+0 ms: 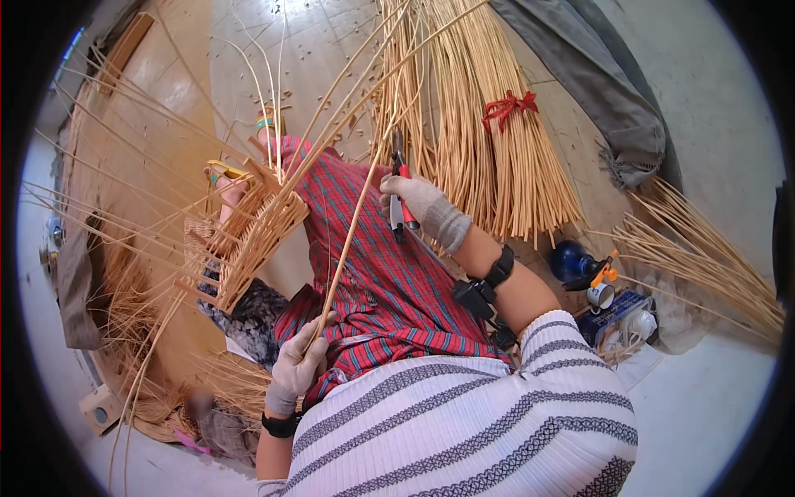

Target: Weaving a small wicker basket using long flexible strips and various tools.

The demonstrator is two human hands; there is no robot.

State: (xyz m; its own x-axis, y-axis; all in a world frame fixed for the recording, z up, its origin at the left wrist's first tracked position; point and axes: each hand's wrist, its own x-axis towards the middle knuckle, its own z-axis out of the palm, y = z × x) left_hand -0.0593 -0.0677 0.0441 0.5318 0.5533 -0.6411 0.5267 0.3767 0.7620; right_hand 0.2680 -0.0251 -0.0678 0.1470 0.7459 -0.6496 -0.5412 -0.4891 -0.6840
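Observation:
My left hand (300, 364), in a pale work glove, is closed around the lower end of a long rattan cane (351, 236). The cane slants up and away across my lap, over a red plaid cloth (377, 273). In my gloved right hand (424, 207) is a pair of pruning shears (403, 186) with red and dark handles. Their dark jaws point away from me, right beside the cane; whether they touch it I cannot tell. To the left of my lap rests a partly woven wicker piece (261, 236), with long loose canes spreading from it.
Thick cane bundles (464, 141) lie ahead on the right, one tied with a red ribbon (508, 108). A blue spray bottle (571, 262) stands right of me, near more loose canes (704, 248). Grey cloth (596, 74) lies at the far right. Cut scraps dot the floor.

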